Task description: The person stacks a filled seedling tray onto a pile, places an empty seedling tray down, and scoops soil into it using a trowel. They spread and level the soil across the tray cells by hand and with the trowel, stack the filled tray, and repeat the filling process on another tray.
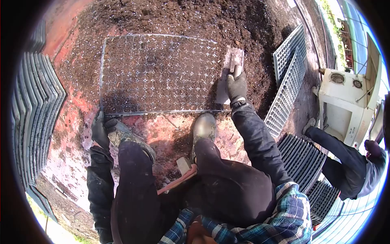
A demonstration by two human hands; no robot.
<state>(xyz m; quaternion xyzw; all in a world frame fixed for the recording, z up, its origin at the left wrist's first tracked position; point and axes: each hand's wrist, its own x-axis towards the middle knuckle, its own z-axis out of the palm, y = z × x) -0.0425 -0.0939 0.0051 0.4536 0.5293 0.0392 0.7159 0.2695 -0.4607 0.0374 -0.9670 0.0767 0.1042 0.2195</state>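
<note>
A wide seedling tray (158,75) lies flat on the ground, its cells filled with dark soil. My right hand (237,84), in a dark glove, is closed round the handle of a flat metal trowel (223,87), whose blade stands over the tray's right end. At the tray's near left corner is my left hand (100,129), also gloved, its fingers closed on the corner of the rim. Loose soil (178,16) is heaped beyond the tray and to its right.
Stacked trays (38,110) stand at the left, with more stacks (302,160) at the lower right. Two empty trays (289,81) lean right of the soil. A person (349,162) bends near a white machine (345,97). My boots (204,127) are by the tray's near edge.
</note>
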